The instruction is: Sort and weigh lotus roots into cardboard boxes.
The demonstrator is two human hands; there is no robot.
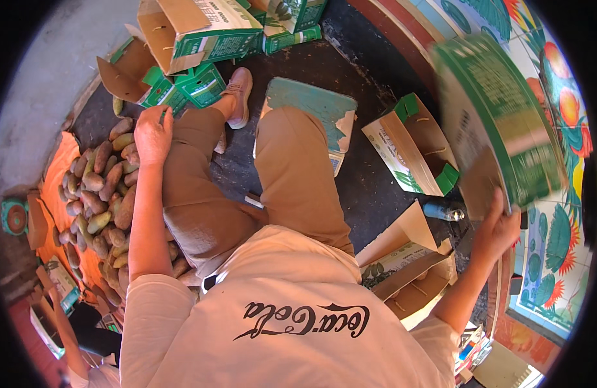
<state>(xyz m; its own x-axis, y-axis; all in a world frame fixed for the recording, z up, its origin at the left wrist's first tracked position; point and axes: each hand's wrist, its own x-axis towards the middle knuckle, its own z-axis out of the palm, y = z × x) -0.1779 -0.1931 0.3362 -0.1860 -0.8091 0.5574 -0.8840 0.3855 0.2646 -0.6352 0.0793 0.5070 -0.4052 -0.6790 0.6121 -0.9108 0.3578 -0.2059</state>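
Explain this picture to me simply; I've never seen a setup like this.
There is no robot here, only a person's two bare hands. The single picture comes from a wide fisheye camera on that person's head, looking down, so straight edges bend near the rim. The right hand grips a large green-and-white carton, blurred, by its lower edge. The left hand is by the left knee; whether it holds anything is unclear. On the dark floor, an open carton sits to the right of the legs. To the left is a pile of oblong brownish-green produce, with an orange sheet at its edge. Another person's arm shows at lower left.
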